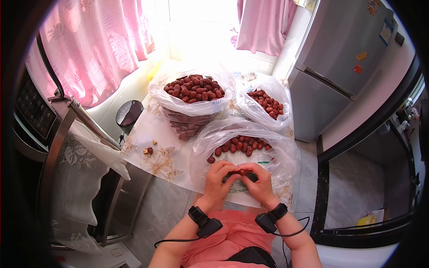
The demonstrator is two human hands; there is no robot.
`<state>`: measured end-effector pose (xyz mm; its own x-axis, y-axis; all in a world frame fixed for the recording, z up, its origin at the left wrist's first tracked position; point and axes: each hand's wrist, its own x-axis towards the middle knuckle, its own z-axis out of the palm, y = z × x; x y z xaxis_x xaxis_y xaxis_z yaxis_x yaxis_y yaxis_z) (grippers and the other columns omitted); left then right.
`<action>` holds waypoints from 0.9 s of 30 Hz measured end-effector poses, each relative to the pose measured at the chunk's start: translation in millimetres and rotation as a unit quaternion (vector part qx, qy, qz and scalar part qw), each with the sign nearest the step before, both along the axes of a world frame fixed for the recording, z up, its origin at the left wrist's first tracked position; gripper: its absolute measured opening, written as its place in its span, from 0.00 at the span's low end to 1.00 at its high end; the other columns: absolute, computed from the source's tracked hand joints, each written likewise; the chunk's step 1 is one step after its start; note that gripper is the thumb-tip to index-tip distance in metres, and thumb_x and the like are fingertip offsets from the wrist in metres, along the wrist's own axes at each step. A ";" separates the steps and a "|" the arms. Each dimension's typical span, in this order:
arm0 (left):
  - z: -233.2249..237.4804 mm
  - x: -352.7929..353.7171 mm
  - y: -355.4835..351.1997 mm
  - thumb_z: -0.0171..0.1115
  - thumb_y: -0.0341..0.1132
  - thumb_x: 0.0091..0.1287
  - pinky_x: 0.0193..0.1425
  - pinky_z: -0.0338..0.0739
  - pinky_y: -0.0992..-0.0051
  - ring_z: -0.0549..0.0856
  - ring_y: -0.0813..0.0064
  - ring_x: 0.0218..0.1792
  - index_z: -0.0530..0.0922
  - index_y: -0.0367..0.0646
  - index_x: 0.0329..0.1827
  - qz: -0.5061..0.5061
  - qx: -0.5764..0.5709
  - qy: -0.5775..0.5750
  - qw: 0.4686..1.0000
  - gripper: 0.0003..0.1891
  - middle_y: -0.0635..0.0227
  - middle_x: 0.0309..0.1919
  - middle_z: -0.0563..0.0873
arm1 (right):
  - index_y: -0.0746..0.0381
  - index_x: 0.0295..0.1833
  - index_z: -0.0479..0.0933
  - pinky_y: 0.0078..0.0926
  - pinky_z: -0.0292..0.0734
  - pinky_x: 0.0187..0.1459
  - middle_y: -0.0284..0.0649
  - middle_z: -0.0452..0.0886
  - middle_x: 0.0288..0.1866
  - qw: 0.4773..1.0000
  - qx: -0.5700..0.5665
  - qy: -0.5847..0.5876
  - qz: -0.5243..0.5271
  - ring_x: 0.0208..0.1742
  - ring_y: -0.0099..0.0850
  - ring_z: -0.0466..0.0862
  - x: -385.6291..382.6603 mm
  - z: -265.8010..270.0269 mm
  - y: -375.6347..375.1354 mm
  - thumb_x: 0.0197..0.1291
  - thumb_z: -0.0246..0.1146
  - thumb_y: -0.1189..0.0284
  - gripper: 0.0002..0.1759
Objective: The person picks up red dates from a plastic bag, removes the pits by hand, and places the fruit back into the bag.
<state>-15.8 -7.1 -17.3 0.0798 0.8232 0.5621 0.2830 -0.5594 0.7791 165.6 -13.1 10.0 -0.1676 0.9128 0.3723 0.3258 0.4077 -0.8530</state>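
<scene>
Both hands meet over the front edge of the nearest plastic bag. My left hand (220, 179) and my right hand (260, 182) pinch a red jujube (242, 172) between their fingertips. Part of the jujube is covered by the fingers. Just beyond them, the open white plastic bag (203, 154) lies spread on the table, with several loose jujubes (241, 145) inside. A thin green mark shows on the bag to the right of the hands.
A large full bag of jujubes (194, 89) stands at the back of the table (145, 127), a smaller bag (268, 105) to its right. Jujube scraps (149, 149) lie at left. A dark bin (129, 114) stands beside the table, a grey fridge (330, 67) at right.
</scene>
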 end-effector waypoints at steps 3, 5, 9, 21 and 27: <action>6.0 1.9 -3.8 0.78 0.27 0.62 0.54 0.82 0.66 0.88 0.62 0.48 0.89 0.44 0.55 0.001 -0.058 -0.038 0.998 0.18 0.65 0.45 0.90 | 0.64 0.54 0.85 0.29 0.84 0.50 0.40 0.90 0.46 1.000 -0.008 0.018 -0.009 0.47 0.30 0.90 0.8 -2.3 -1.6 0.63 0.72 0.82 0.14; 9.5 0.6 -3.4 0.78 0.27 0.62 0.54 0.82 0.65 0.88 0.62 0.47 0.89 0.44 0.56 -0.003 -0.039 -0.025 0.999 0.18 0.65 0.44 0.91 | 0.63 0.54 0.85 0.29 0.84 0.50 0.40 0.90 0.47 0.998 -0.038 0.042 -0.019 0.47 0.30 0.89 1.8 -3.4 -1.6 0.63 0.73 0.82 0.14; 13.4 0.1 -0.7 0.75 0.29 0.65 0.55 0.77 0.63 0.87 0.61 0.45 0.88 0.47 0.61 -0.010 0.033 0.019 0.999 0.20 0.66 0.40 0.91 | 0.63 0.55 0.86 0.29 0.83 0.51 0.40 0.89 0.51 0.997 -0.013 0.072 0.004 0.49 0.30 0.89 2.7 -2.9 1.5 0.62 0.74 0.81 0.15; 5.3 -0.6 -4.9 0.76 0.21 0.61 0.53 0.83 0.67 0.90 0.63 0.45 0.85 0.39 0.52 -0.031 -0.051 -0.050 0.997 0.16 0.61 0.46 0.90 | 0.62 0.53 0.88 0.31 0.84 0.51 0.42 0.89 0.51 0.998 0.055 0.002 -0.003 0.51 0.37 0.90 2.2 1.8 1.0 0.55 0.75 0.83 0.18; 1.9 -2.4 0.1 0.72 0.21 0.66 0.50 0.83 0.69 0.90 0.68 0.44 0.84 0.38 0.52 -0.030 0.016 -0.016 0.999 0.13 0.62 0.44 0.89 | 0.63 0.51 0.88 0.31 0.84 0.50 0.42 0.89 0.49 0.999 0.026 0.018 -0.008 0.49 0.37 0.90 0.6 2.6 -1.4 0.56 0.76 0.82 0.16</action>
